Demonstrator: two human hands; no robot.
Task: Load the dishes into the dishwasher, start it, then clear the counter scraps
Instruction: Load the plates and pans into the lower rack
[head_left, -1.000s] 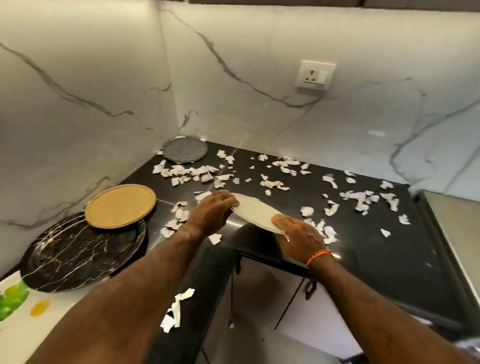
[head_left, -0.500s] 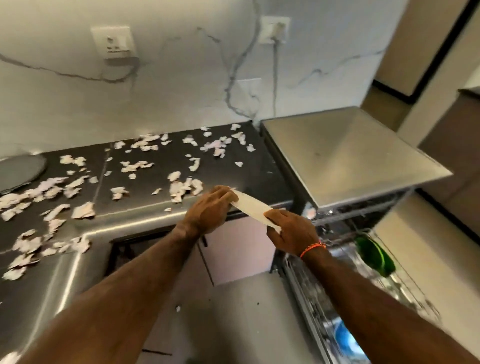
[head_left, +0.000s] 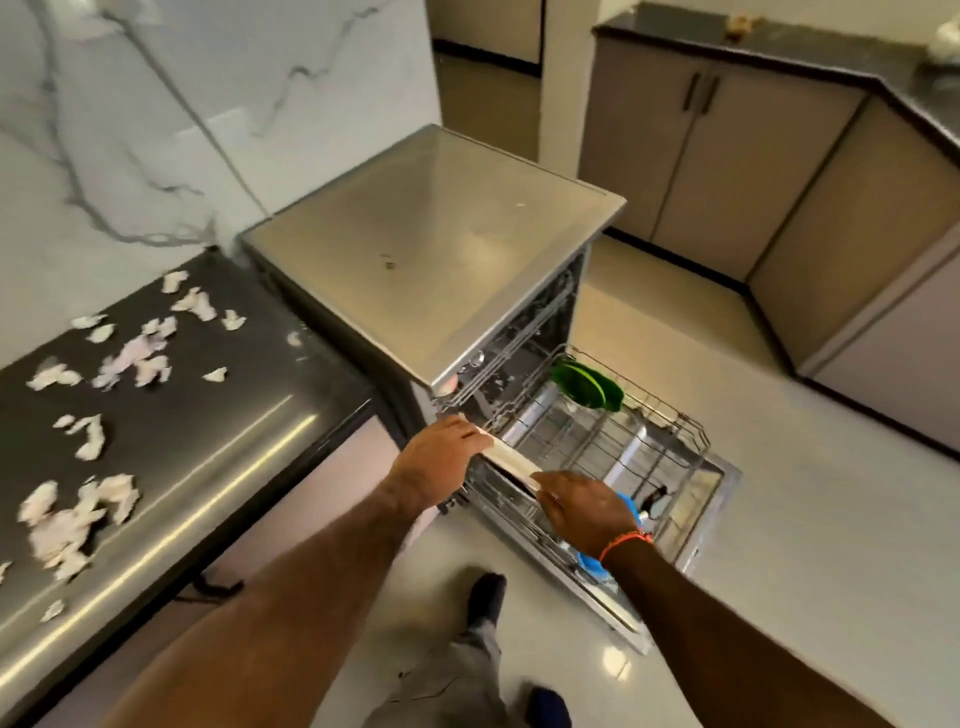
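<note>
Wide pale floor (head_left: 779, 493) fills the right half, glossy and open between the dishwasher and a run of grey-beige cabinets (head_left: 727, 156) under a dark worktop along the far right wall. Marble-veined wall (head_left: 130, 130) stands at upper left, and a doorway opens behind the dishwasher. Below the wall, the black counter (head_left: 208, 441) runs down the left side, its rounded front edge catching a bright streak of light. The steel dishwasher (head_left: 431, 249) stands tight against the counter's end, its flat top bare but for a small dark speck. Its door is folded down flat onto the floor side, and the lower wire rack (head_left: 597, 441) is pulled out over it, reaching well into the walkway. A green dish (head_left: 587, 387) stands on edge at the rack's far left corner; something blue (head_left: 592, 561) sits at the near end, partly hidden by the wrist. Over the rack's near left edge comes the white plate (head_left: 511, 460), seen almost edge-on and tilted. Left hand (head_left: 439, 465) lies over its far rim, fingers curled down onto it; right hand (head_left: 587, 509), orange band at the wrist, grips the near rim with thumb on top. Torn white paper scraps (head_left: 130, 358) litter the counter, blurred, thickest toward the left. A dark shoe and grey trouser leg show below, on the floor between counter and open door.
</note>
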